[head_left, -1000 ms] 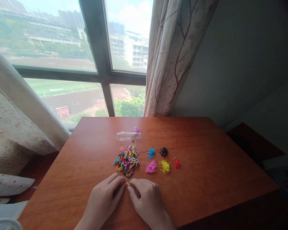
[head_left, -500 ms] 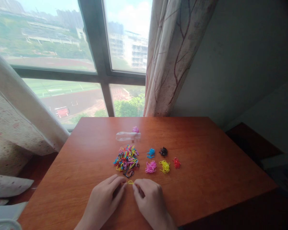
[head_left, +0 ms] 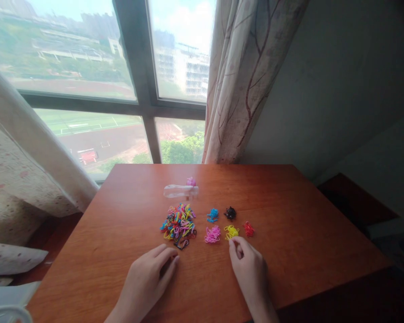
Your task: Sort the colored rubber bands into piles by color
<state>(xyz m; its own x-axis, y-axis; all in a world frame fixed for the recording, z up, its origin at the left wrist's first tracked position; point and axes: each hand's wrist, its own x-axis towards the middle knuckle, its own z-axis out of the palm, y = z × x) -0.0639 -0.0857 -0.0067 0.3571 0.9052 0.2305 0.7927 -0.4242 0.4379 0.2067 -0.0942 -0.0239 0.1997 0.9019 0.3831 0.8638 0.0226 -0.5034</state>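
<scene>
A mixed pile of colourful small bands (head_left: 178, 223) lies mid-table, with small single-colour heaps to its right: blue (head_left: 212, 215), black (head_left: 230, 213), pink (head_left: 212, 234), yellow (head_left: 231, 232) and red (head_left: 249, 229). My left hand (head_left: 152, 273) rests on the table just below the mixed pile, thumb and fingers curled near each other; anything between the fingertips is too small to make out. My right hand (head_left: 251, 269) is at the near edge of the yellow heap, its fingertips pinched together and touching it. Whether a yellow band is in the pinch is hidden.
A clear plastic bottle (head_left: 178, 191) lies on its side behind the mixed pile, with a pink object (head_left: 191, 181) by its neck. The brown table (head_left: 289, 202) stands against the window (head_left: 97, 130), between curtains. A white item (head_left: 11, 298) is at the lower left.
My right hand has moved right, from beside my left hand to the yellow heap. The yellow band between the hands is gone from that spot. My left hand has stayed nearly still.
</scene>
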